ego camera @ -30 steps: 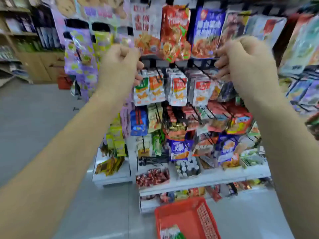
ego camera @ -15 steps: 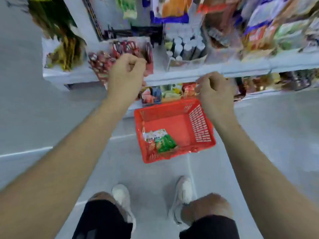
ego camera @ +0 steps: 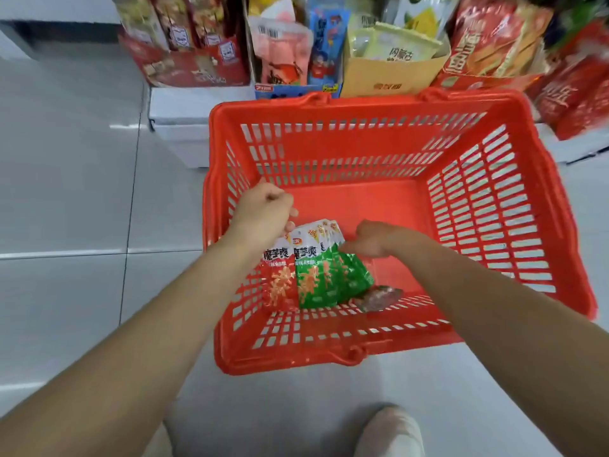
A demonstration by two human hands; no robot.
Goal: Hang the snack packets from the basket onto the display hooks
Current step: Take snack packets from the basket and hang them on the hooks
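Observation:
A red plastic basket (ego camera: 362,100) stands on the grey floor. In its near-left corner lie fanned snack packets: a red-and-white packet (ego camera: 280,288), several green packets (ego camera: 319,282) and a small dark packet (ego camera: 379,298). My left hand (ego camera: 263,216) is inside the basket, fingers curled, and covers the top-left corner of the red-and-white packet; any grip is hidden. My right hand (ego camera: 379,240) reaches in from the right and pinches the top edge of a green packet. No display hooks are in view.
Behind the basket a low white shelf base (ego camera: 178,117) carries a red display box (ego camera: 188,67), a cardboard box (ego camera: 389,77) and red snack bags (ego camera: 494,37). My shoe (ego camera: 389,430) is on the floor just in front of the basket.
My view dropped from the hanging rack to the basket, which now fills the frame. Both hands came down from the hooks into the basket and reached the packets.

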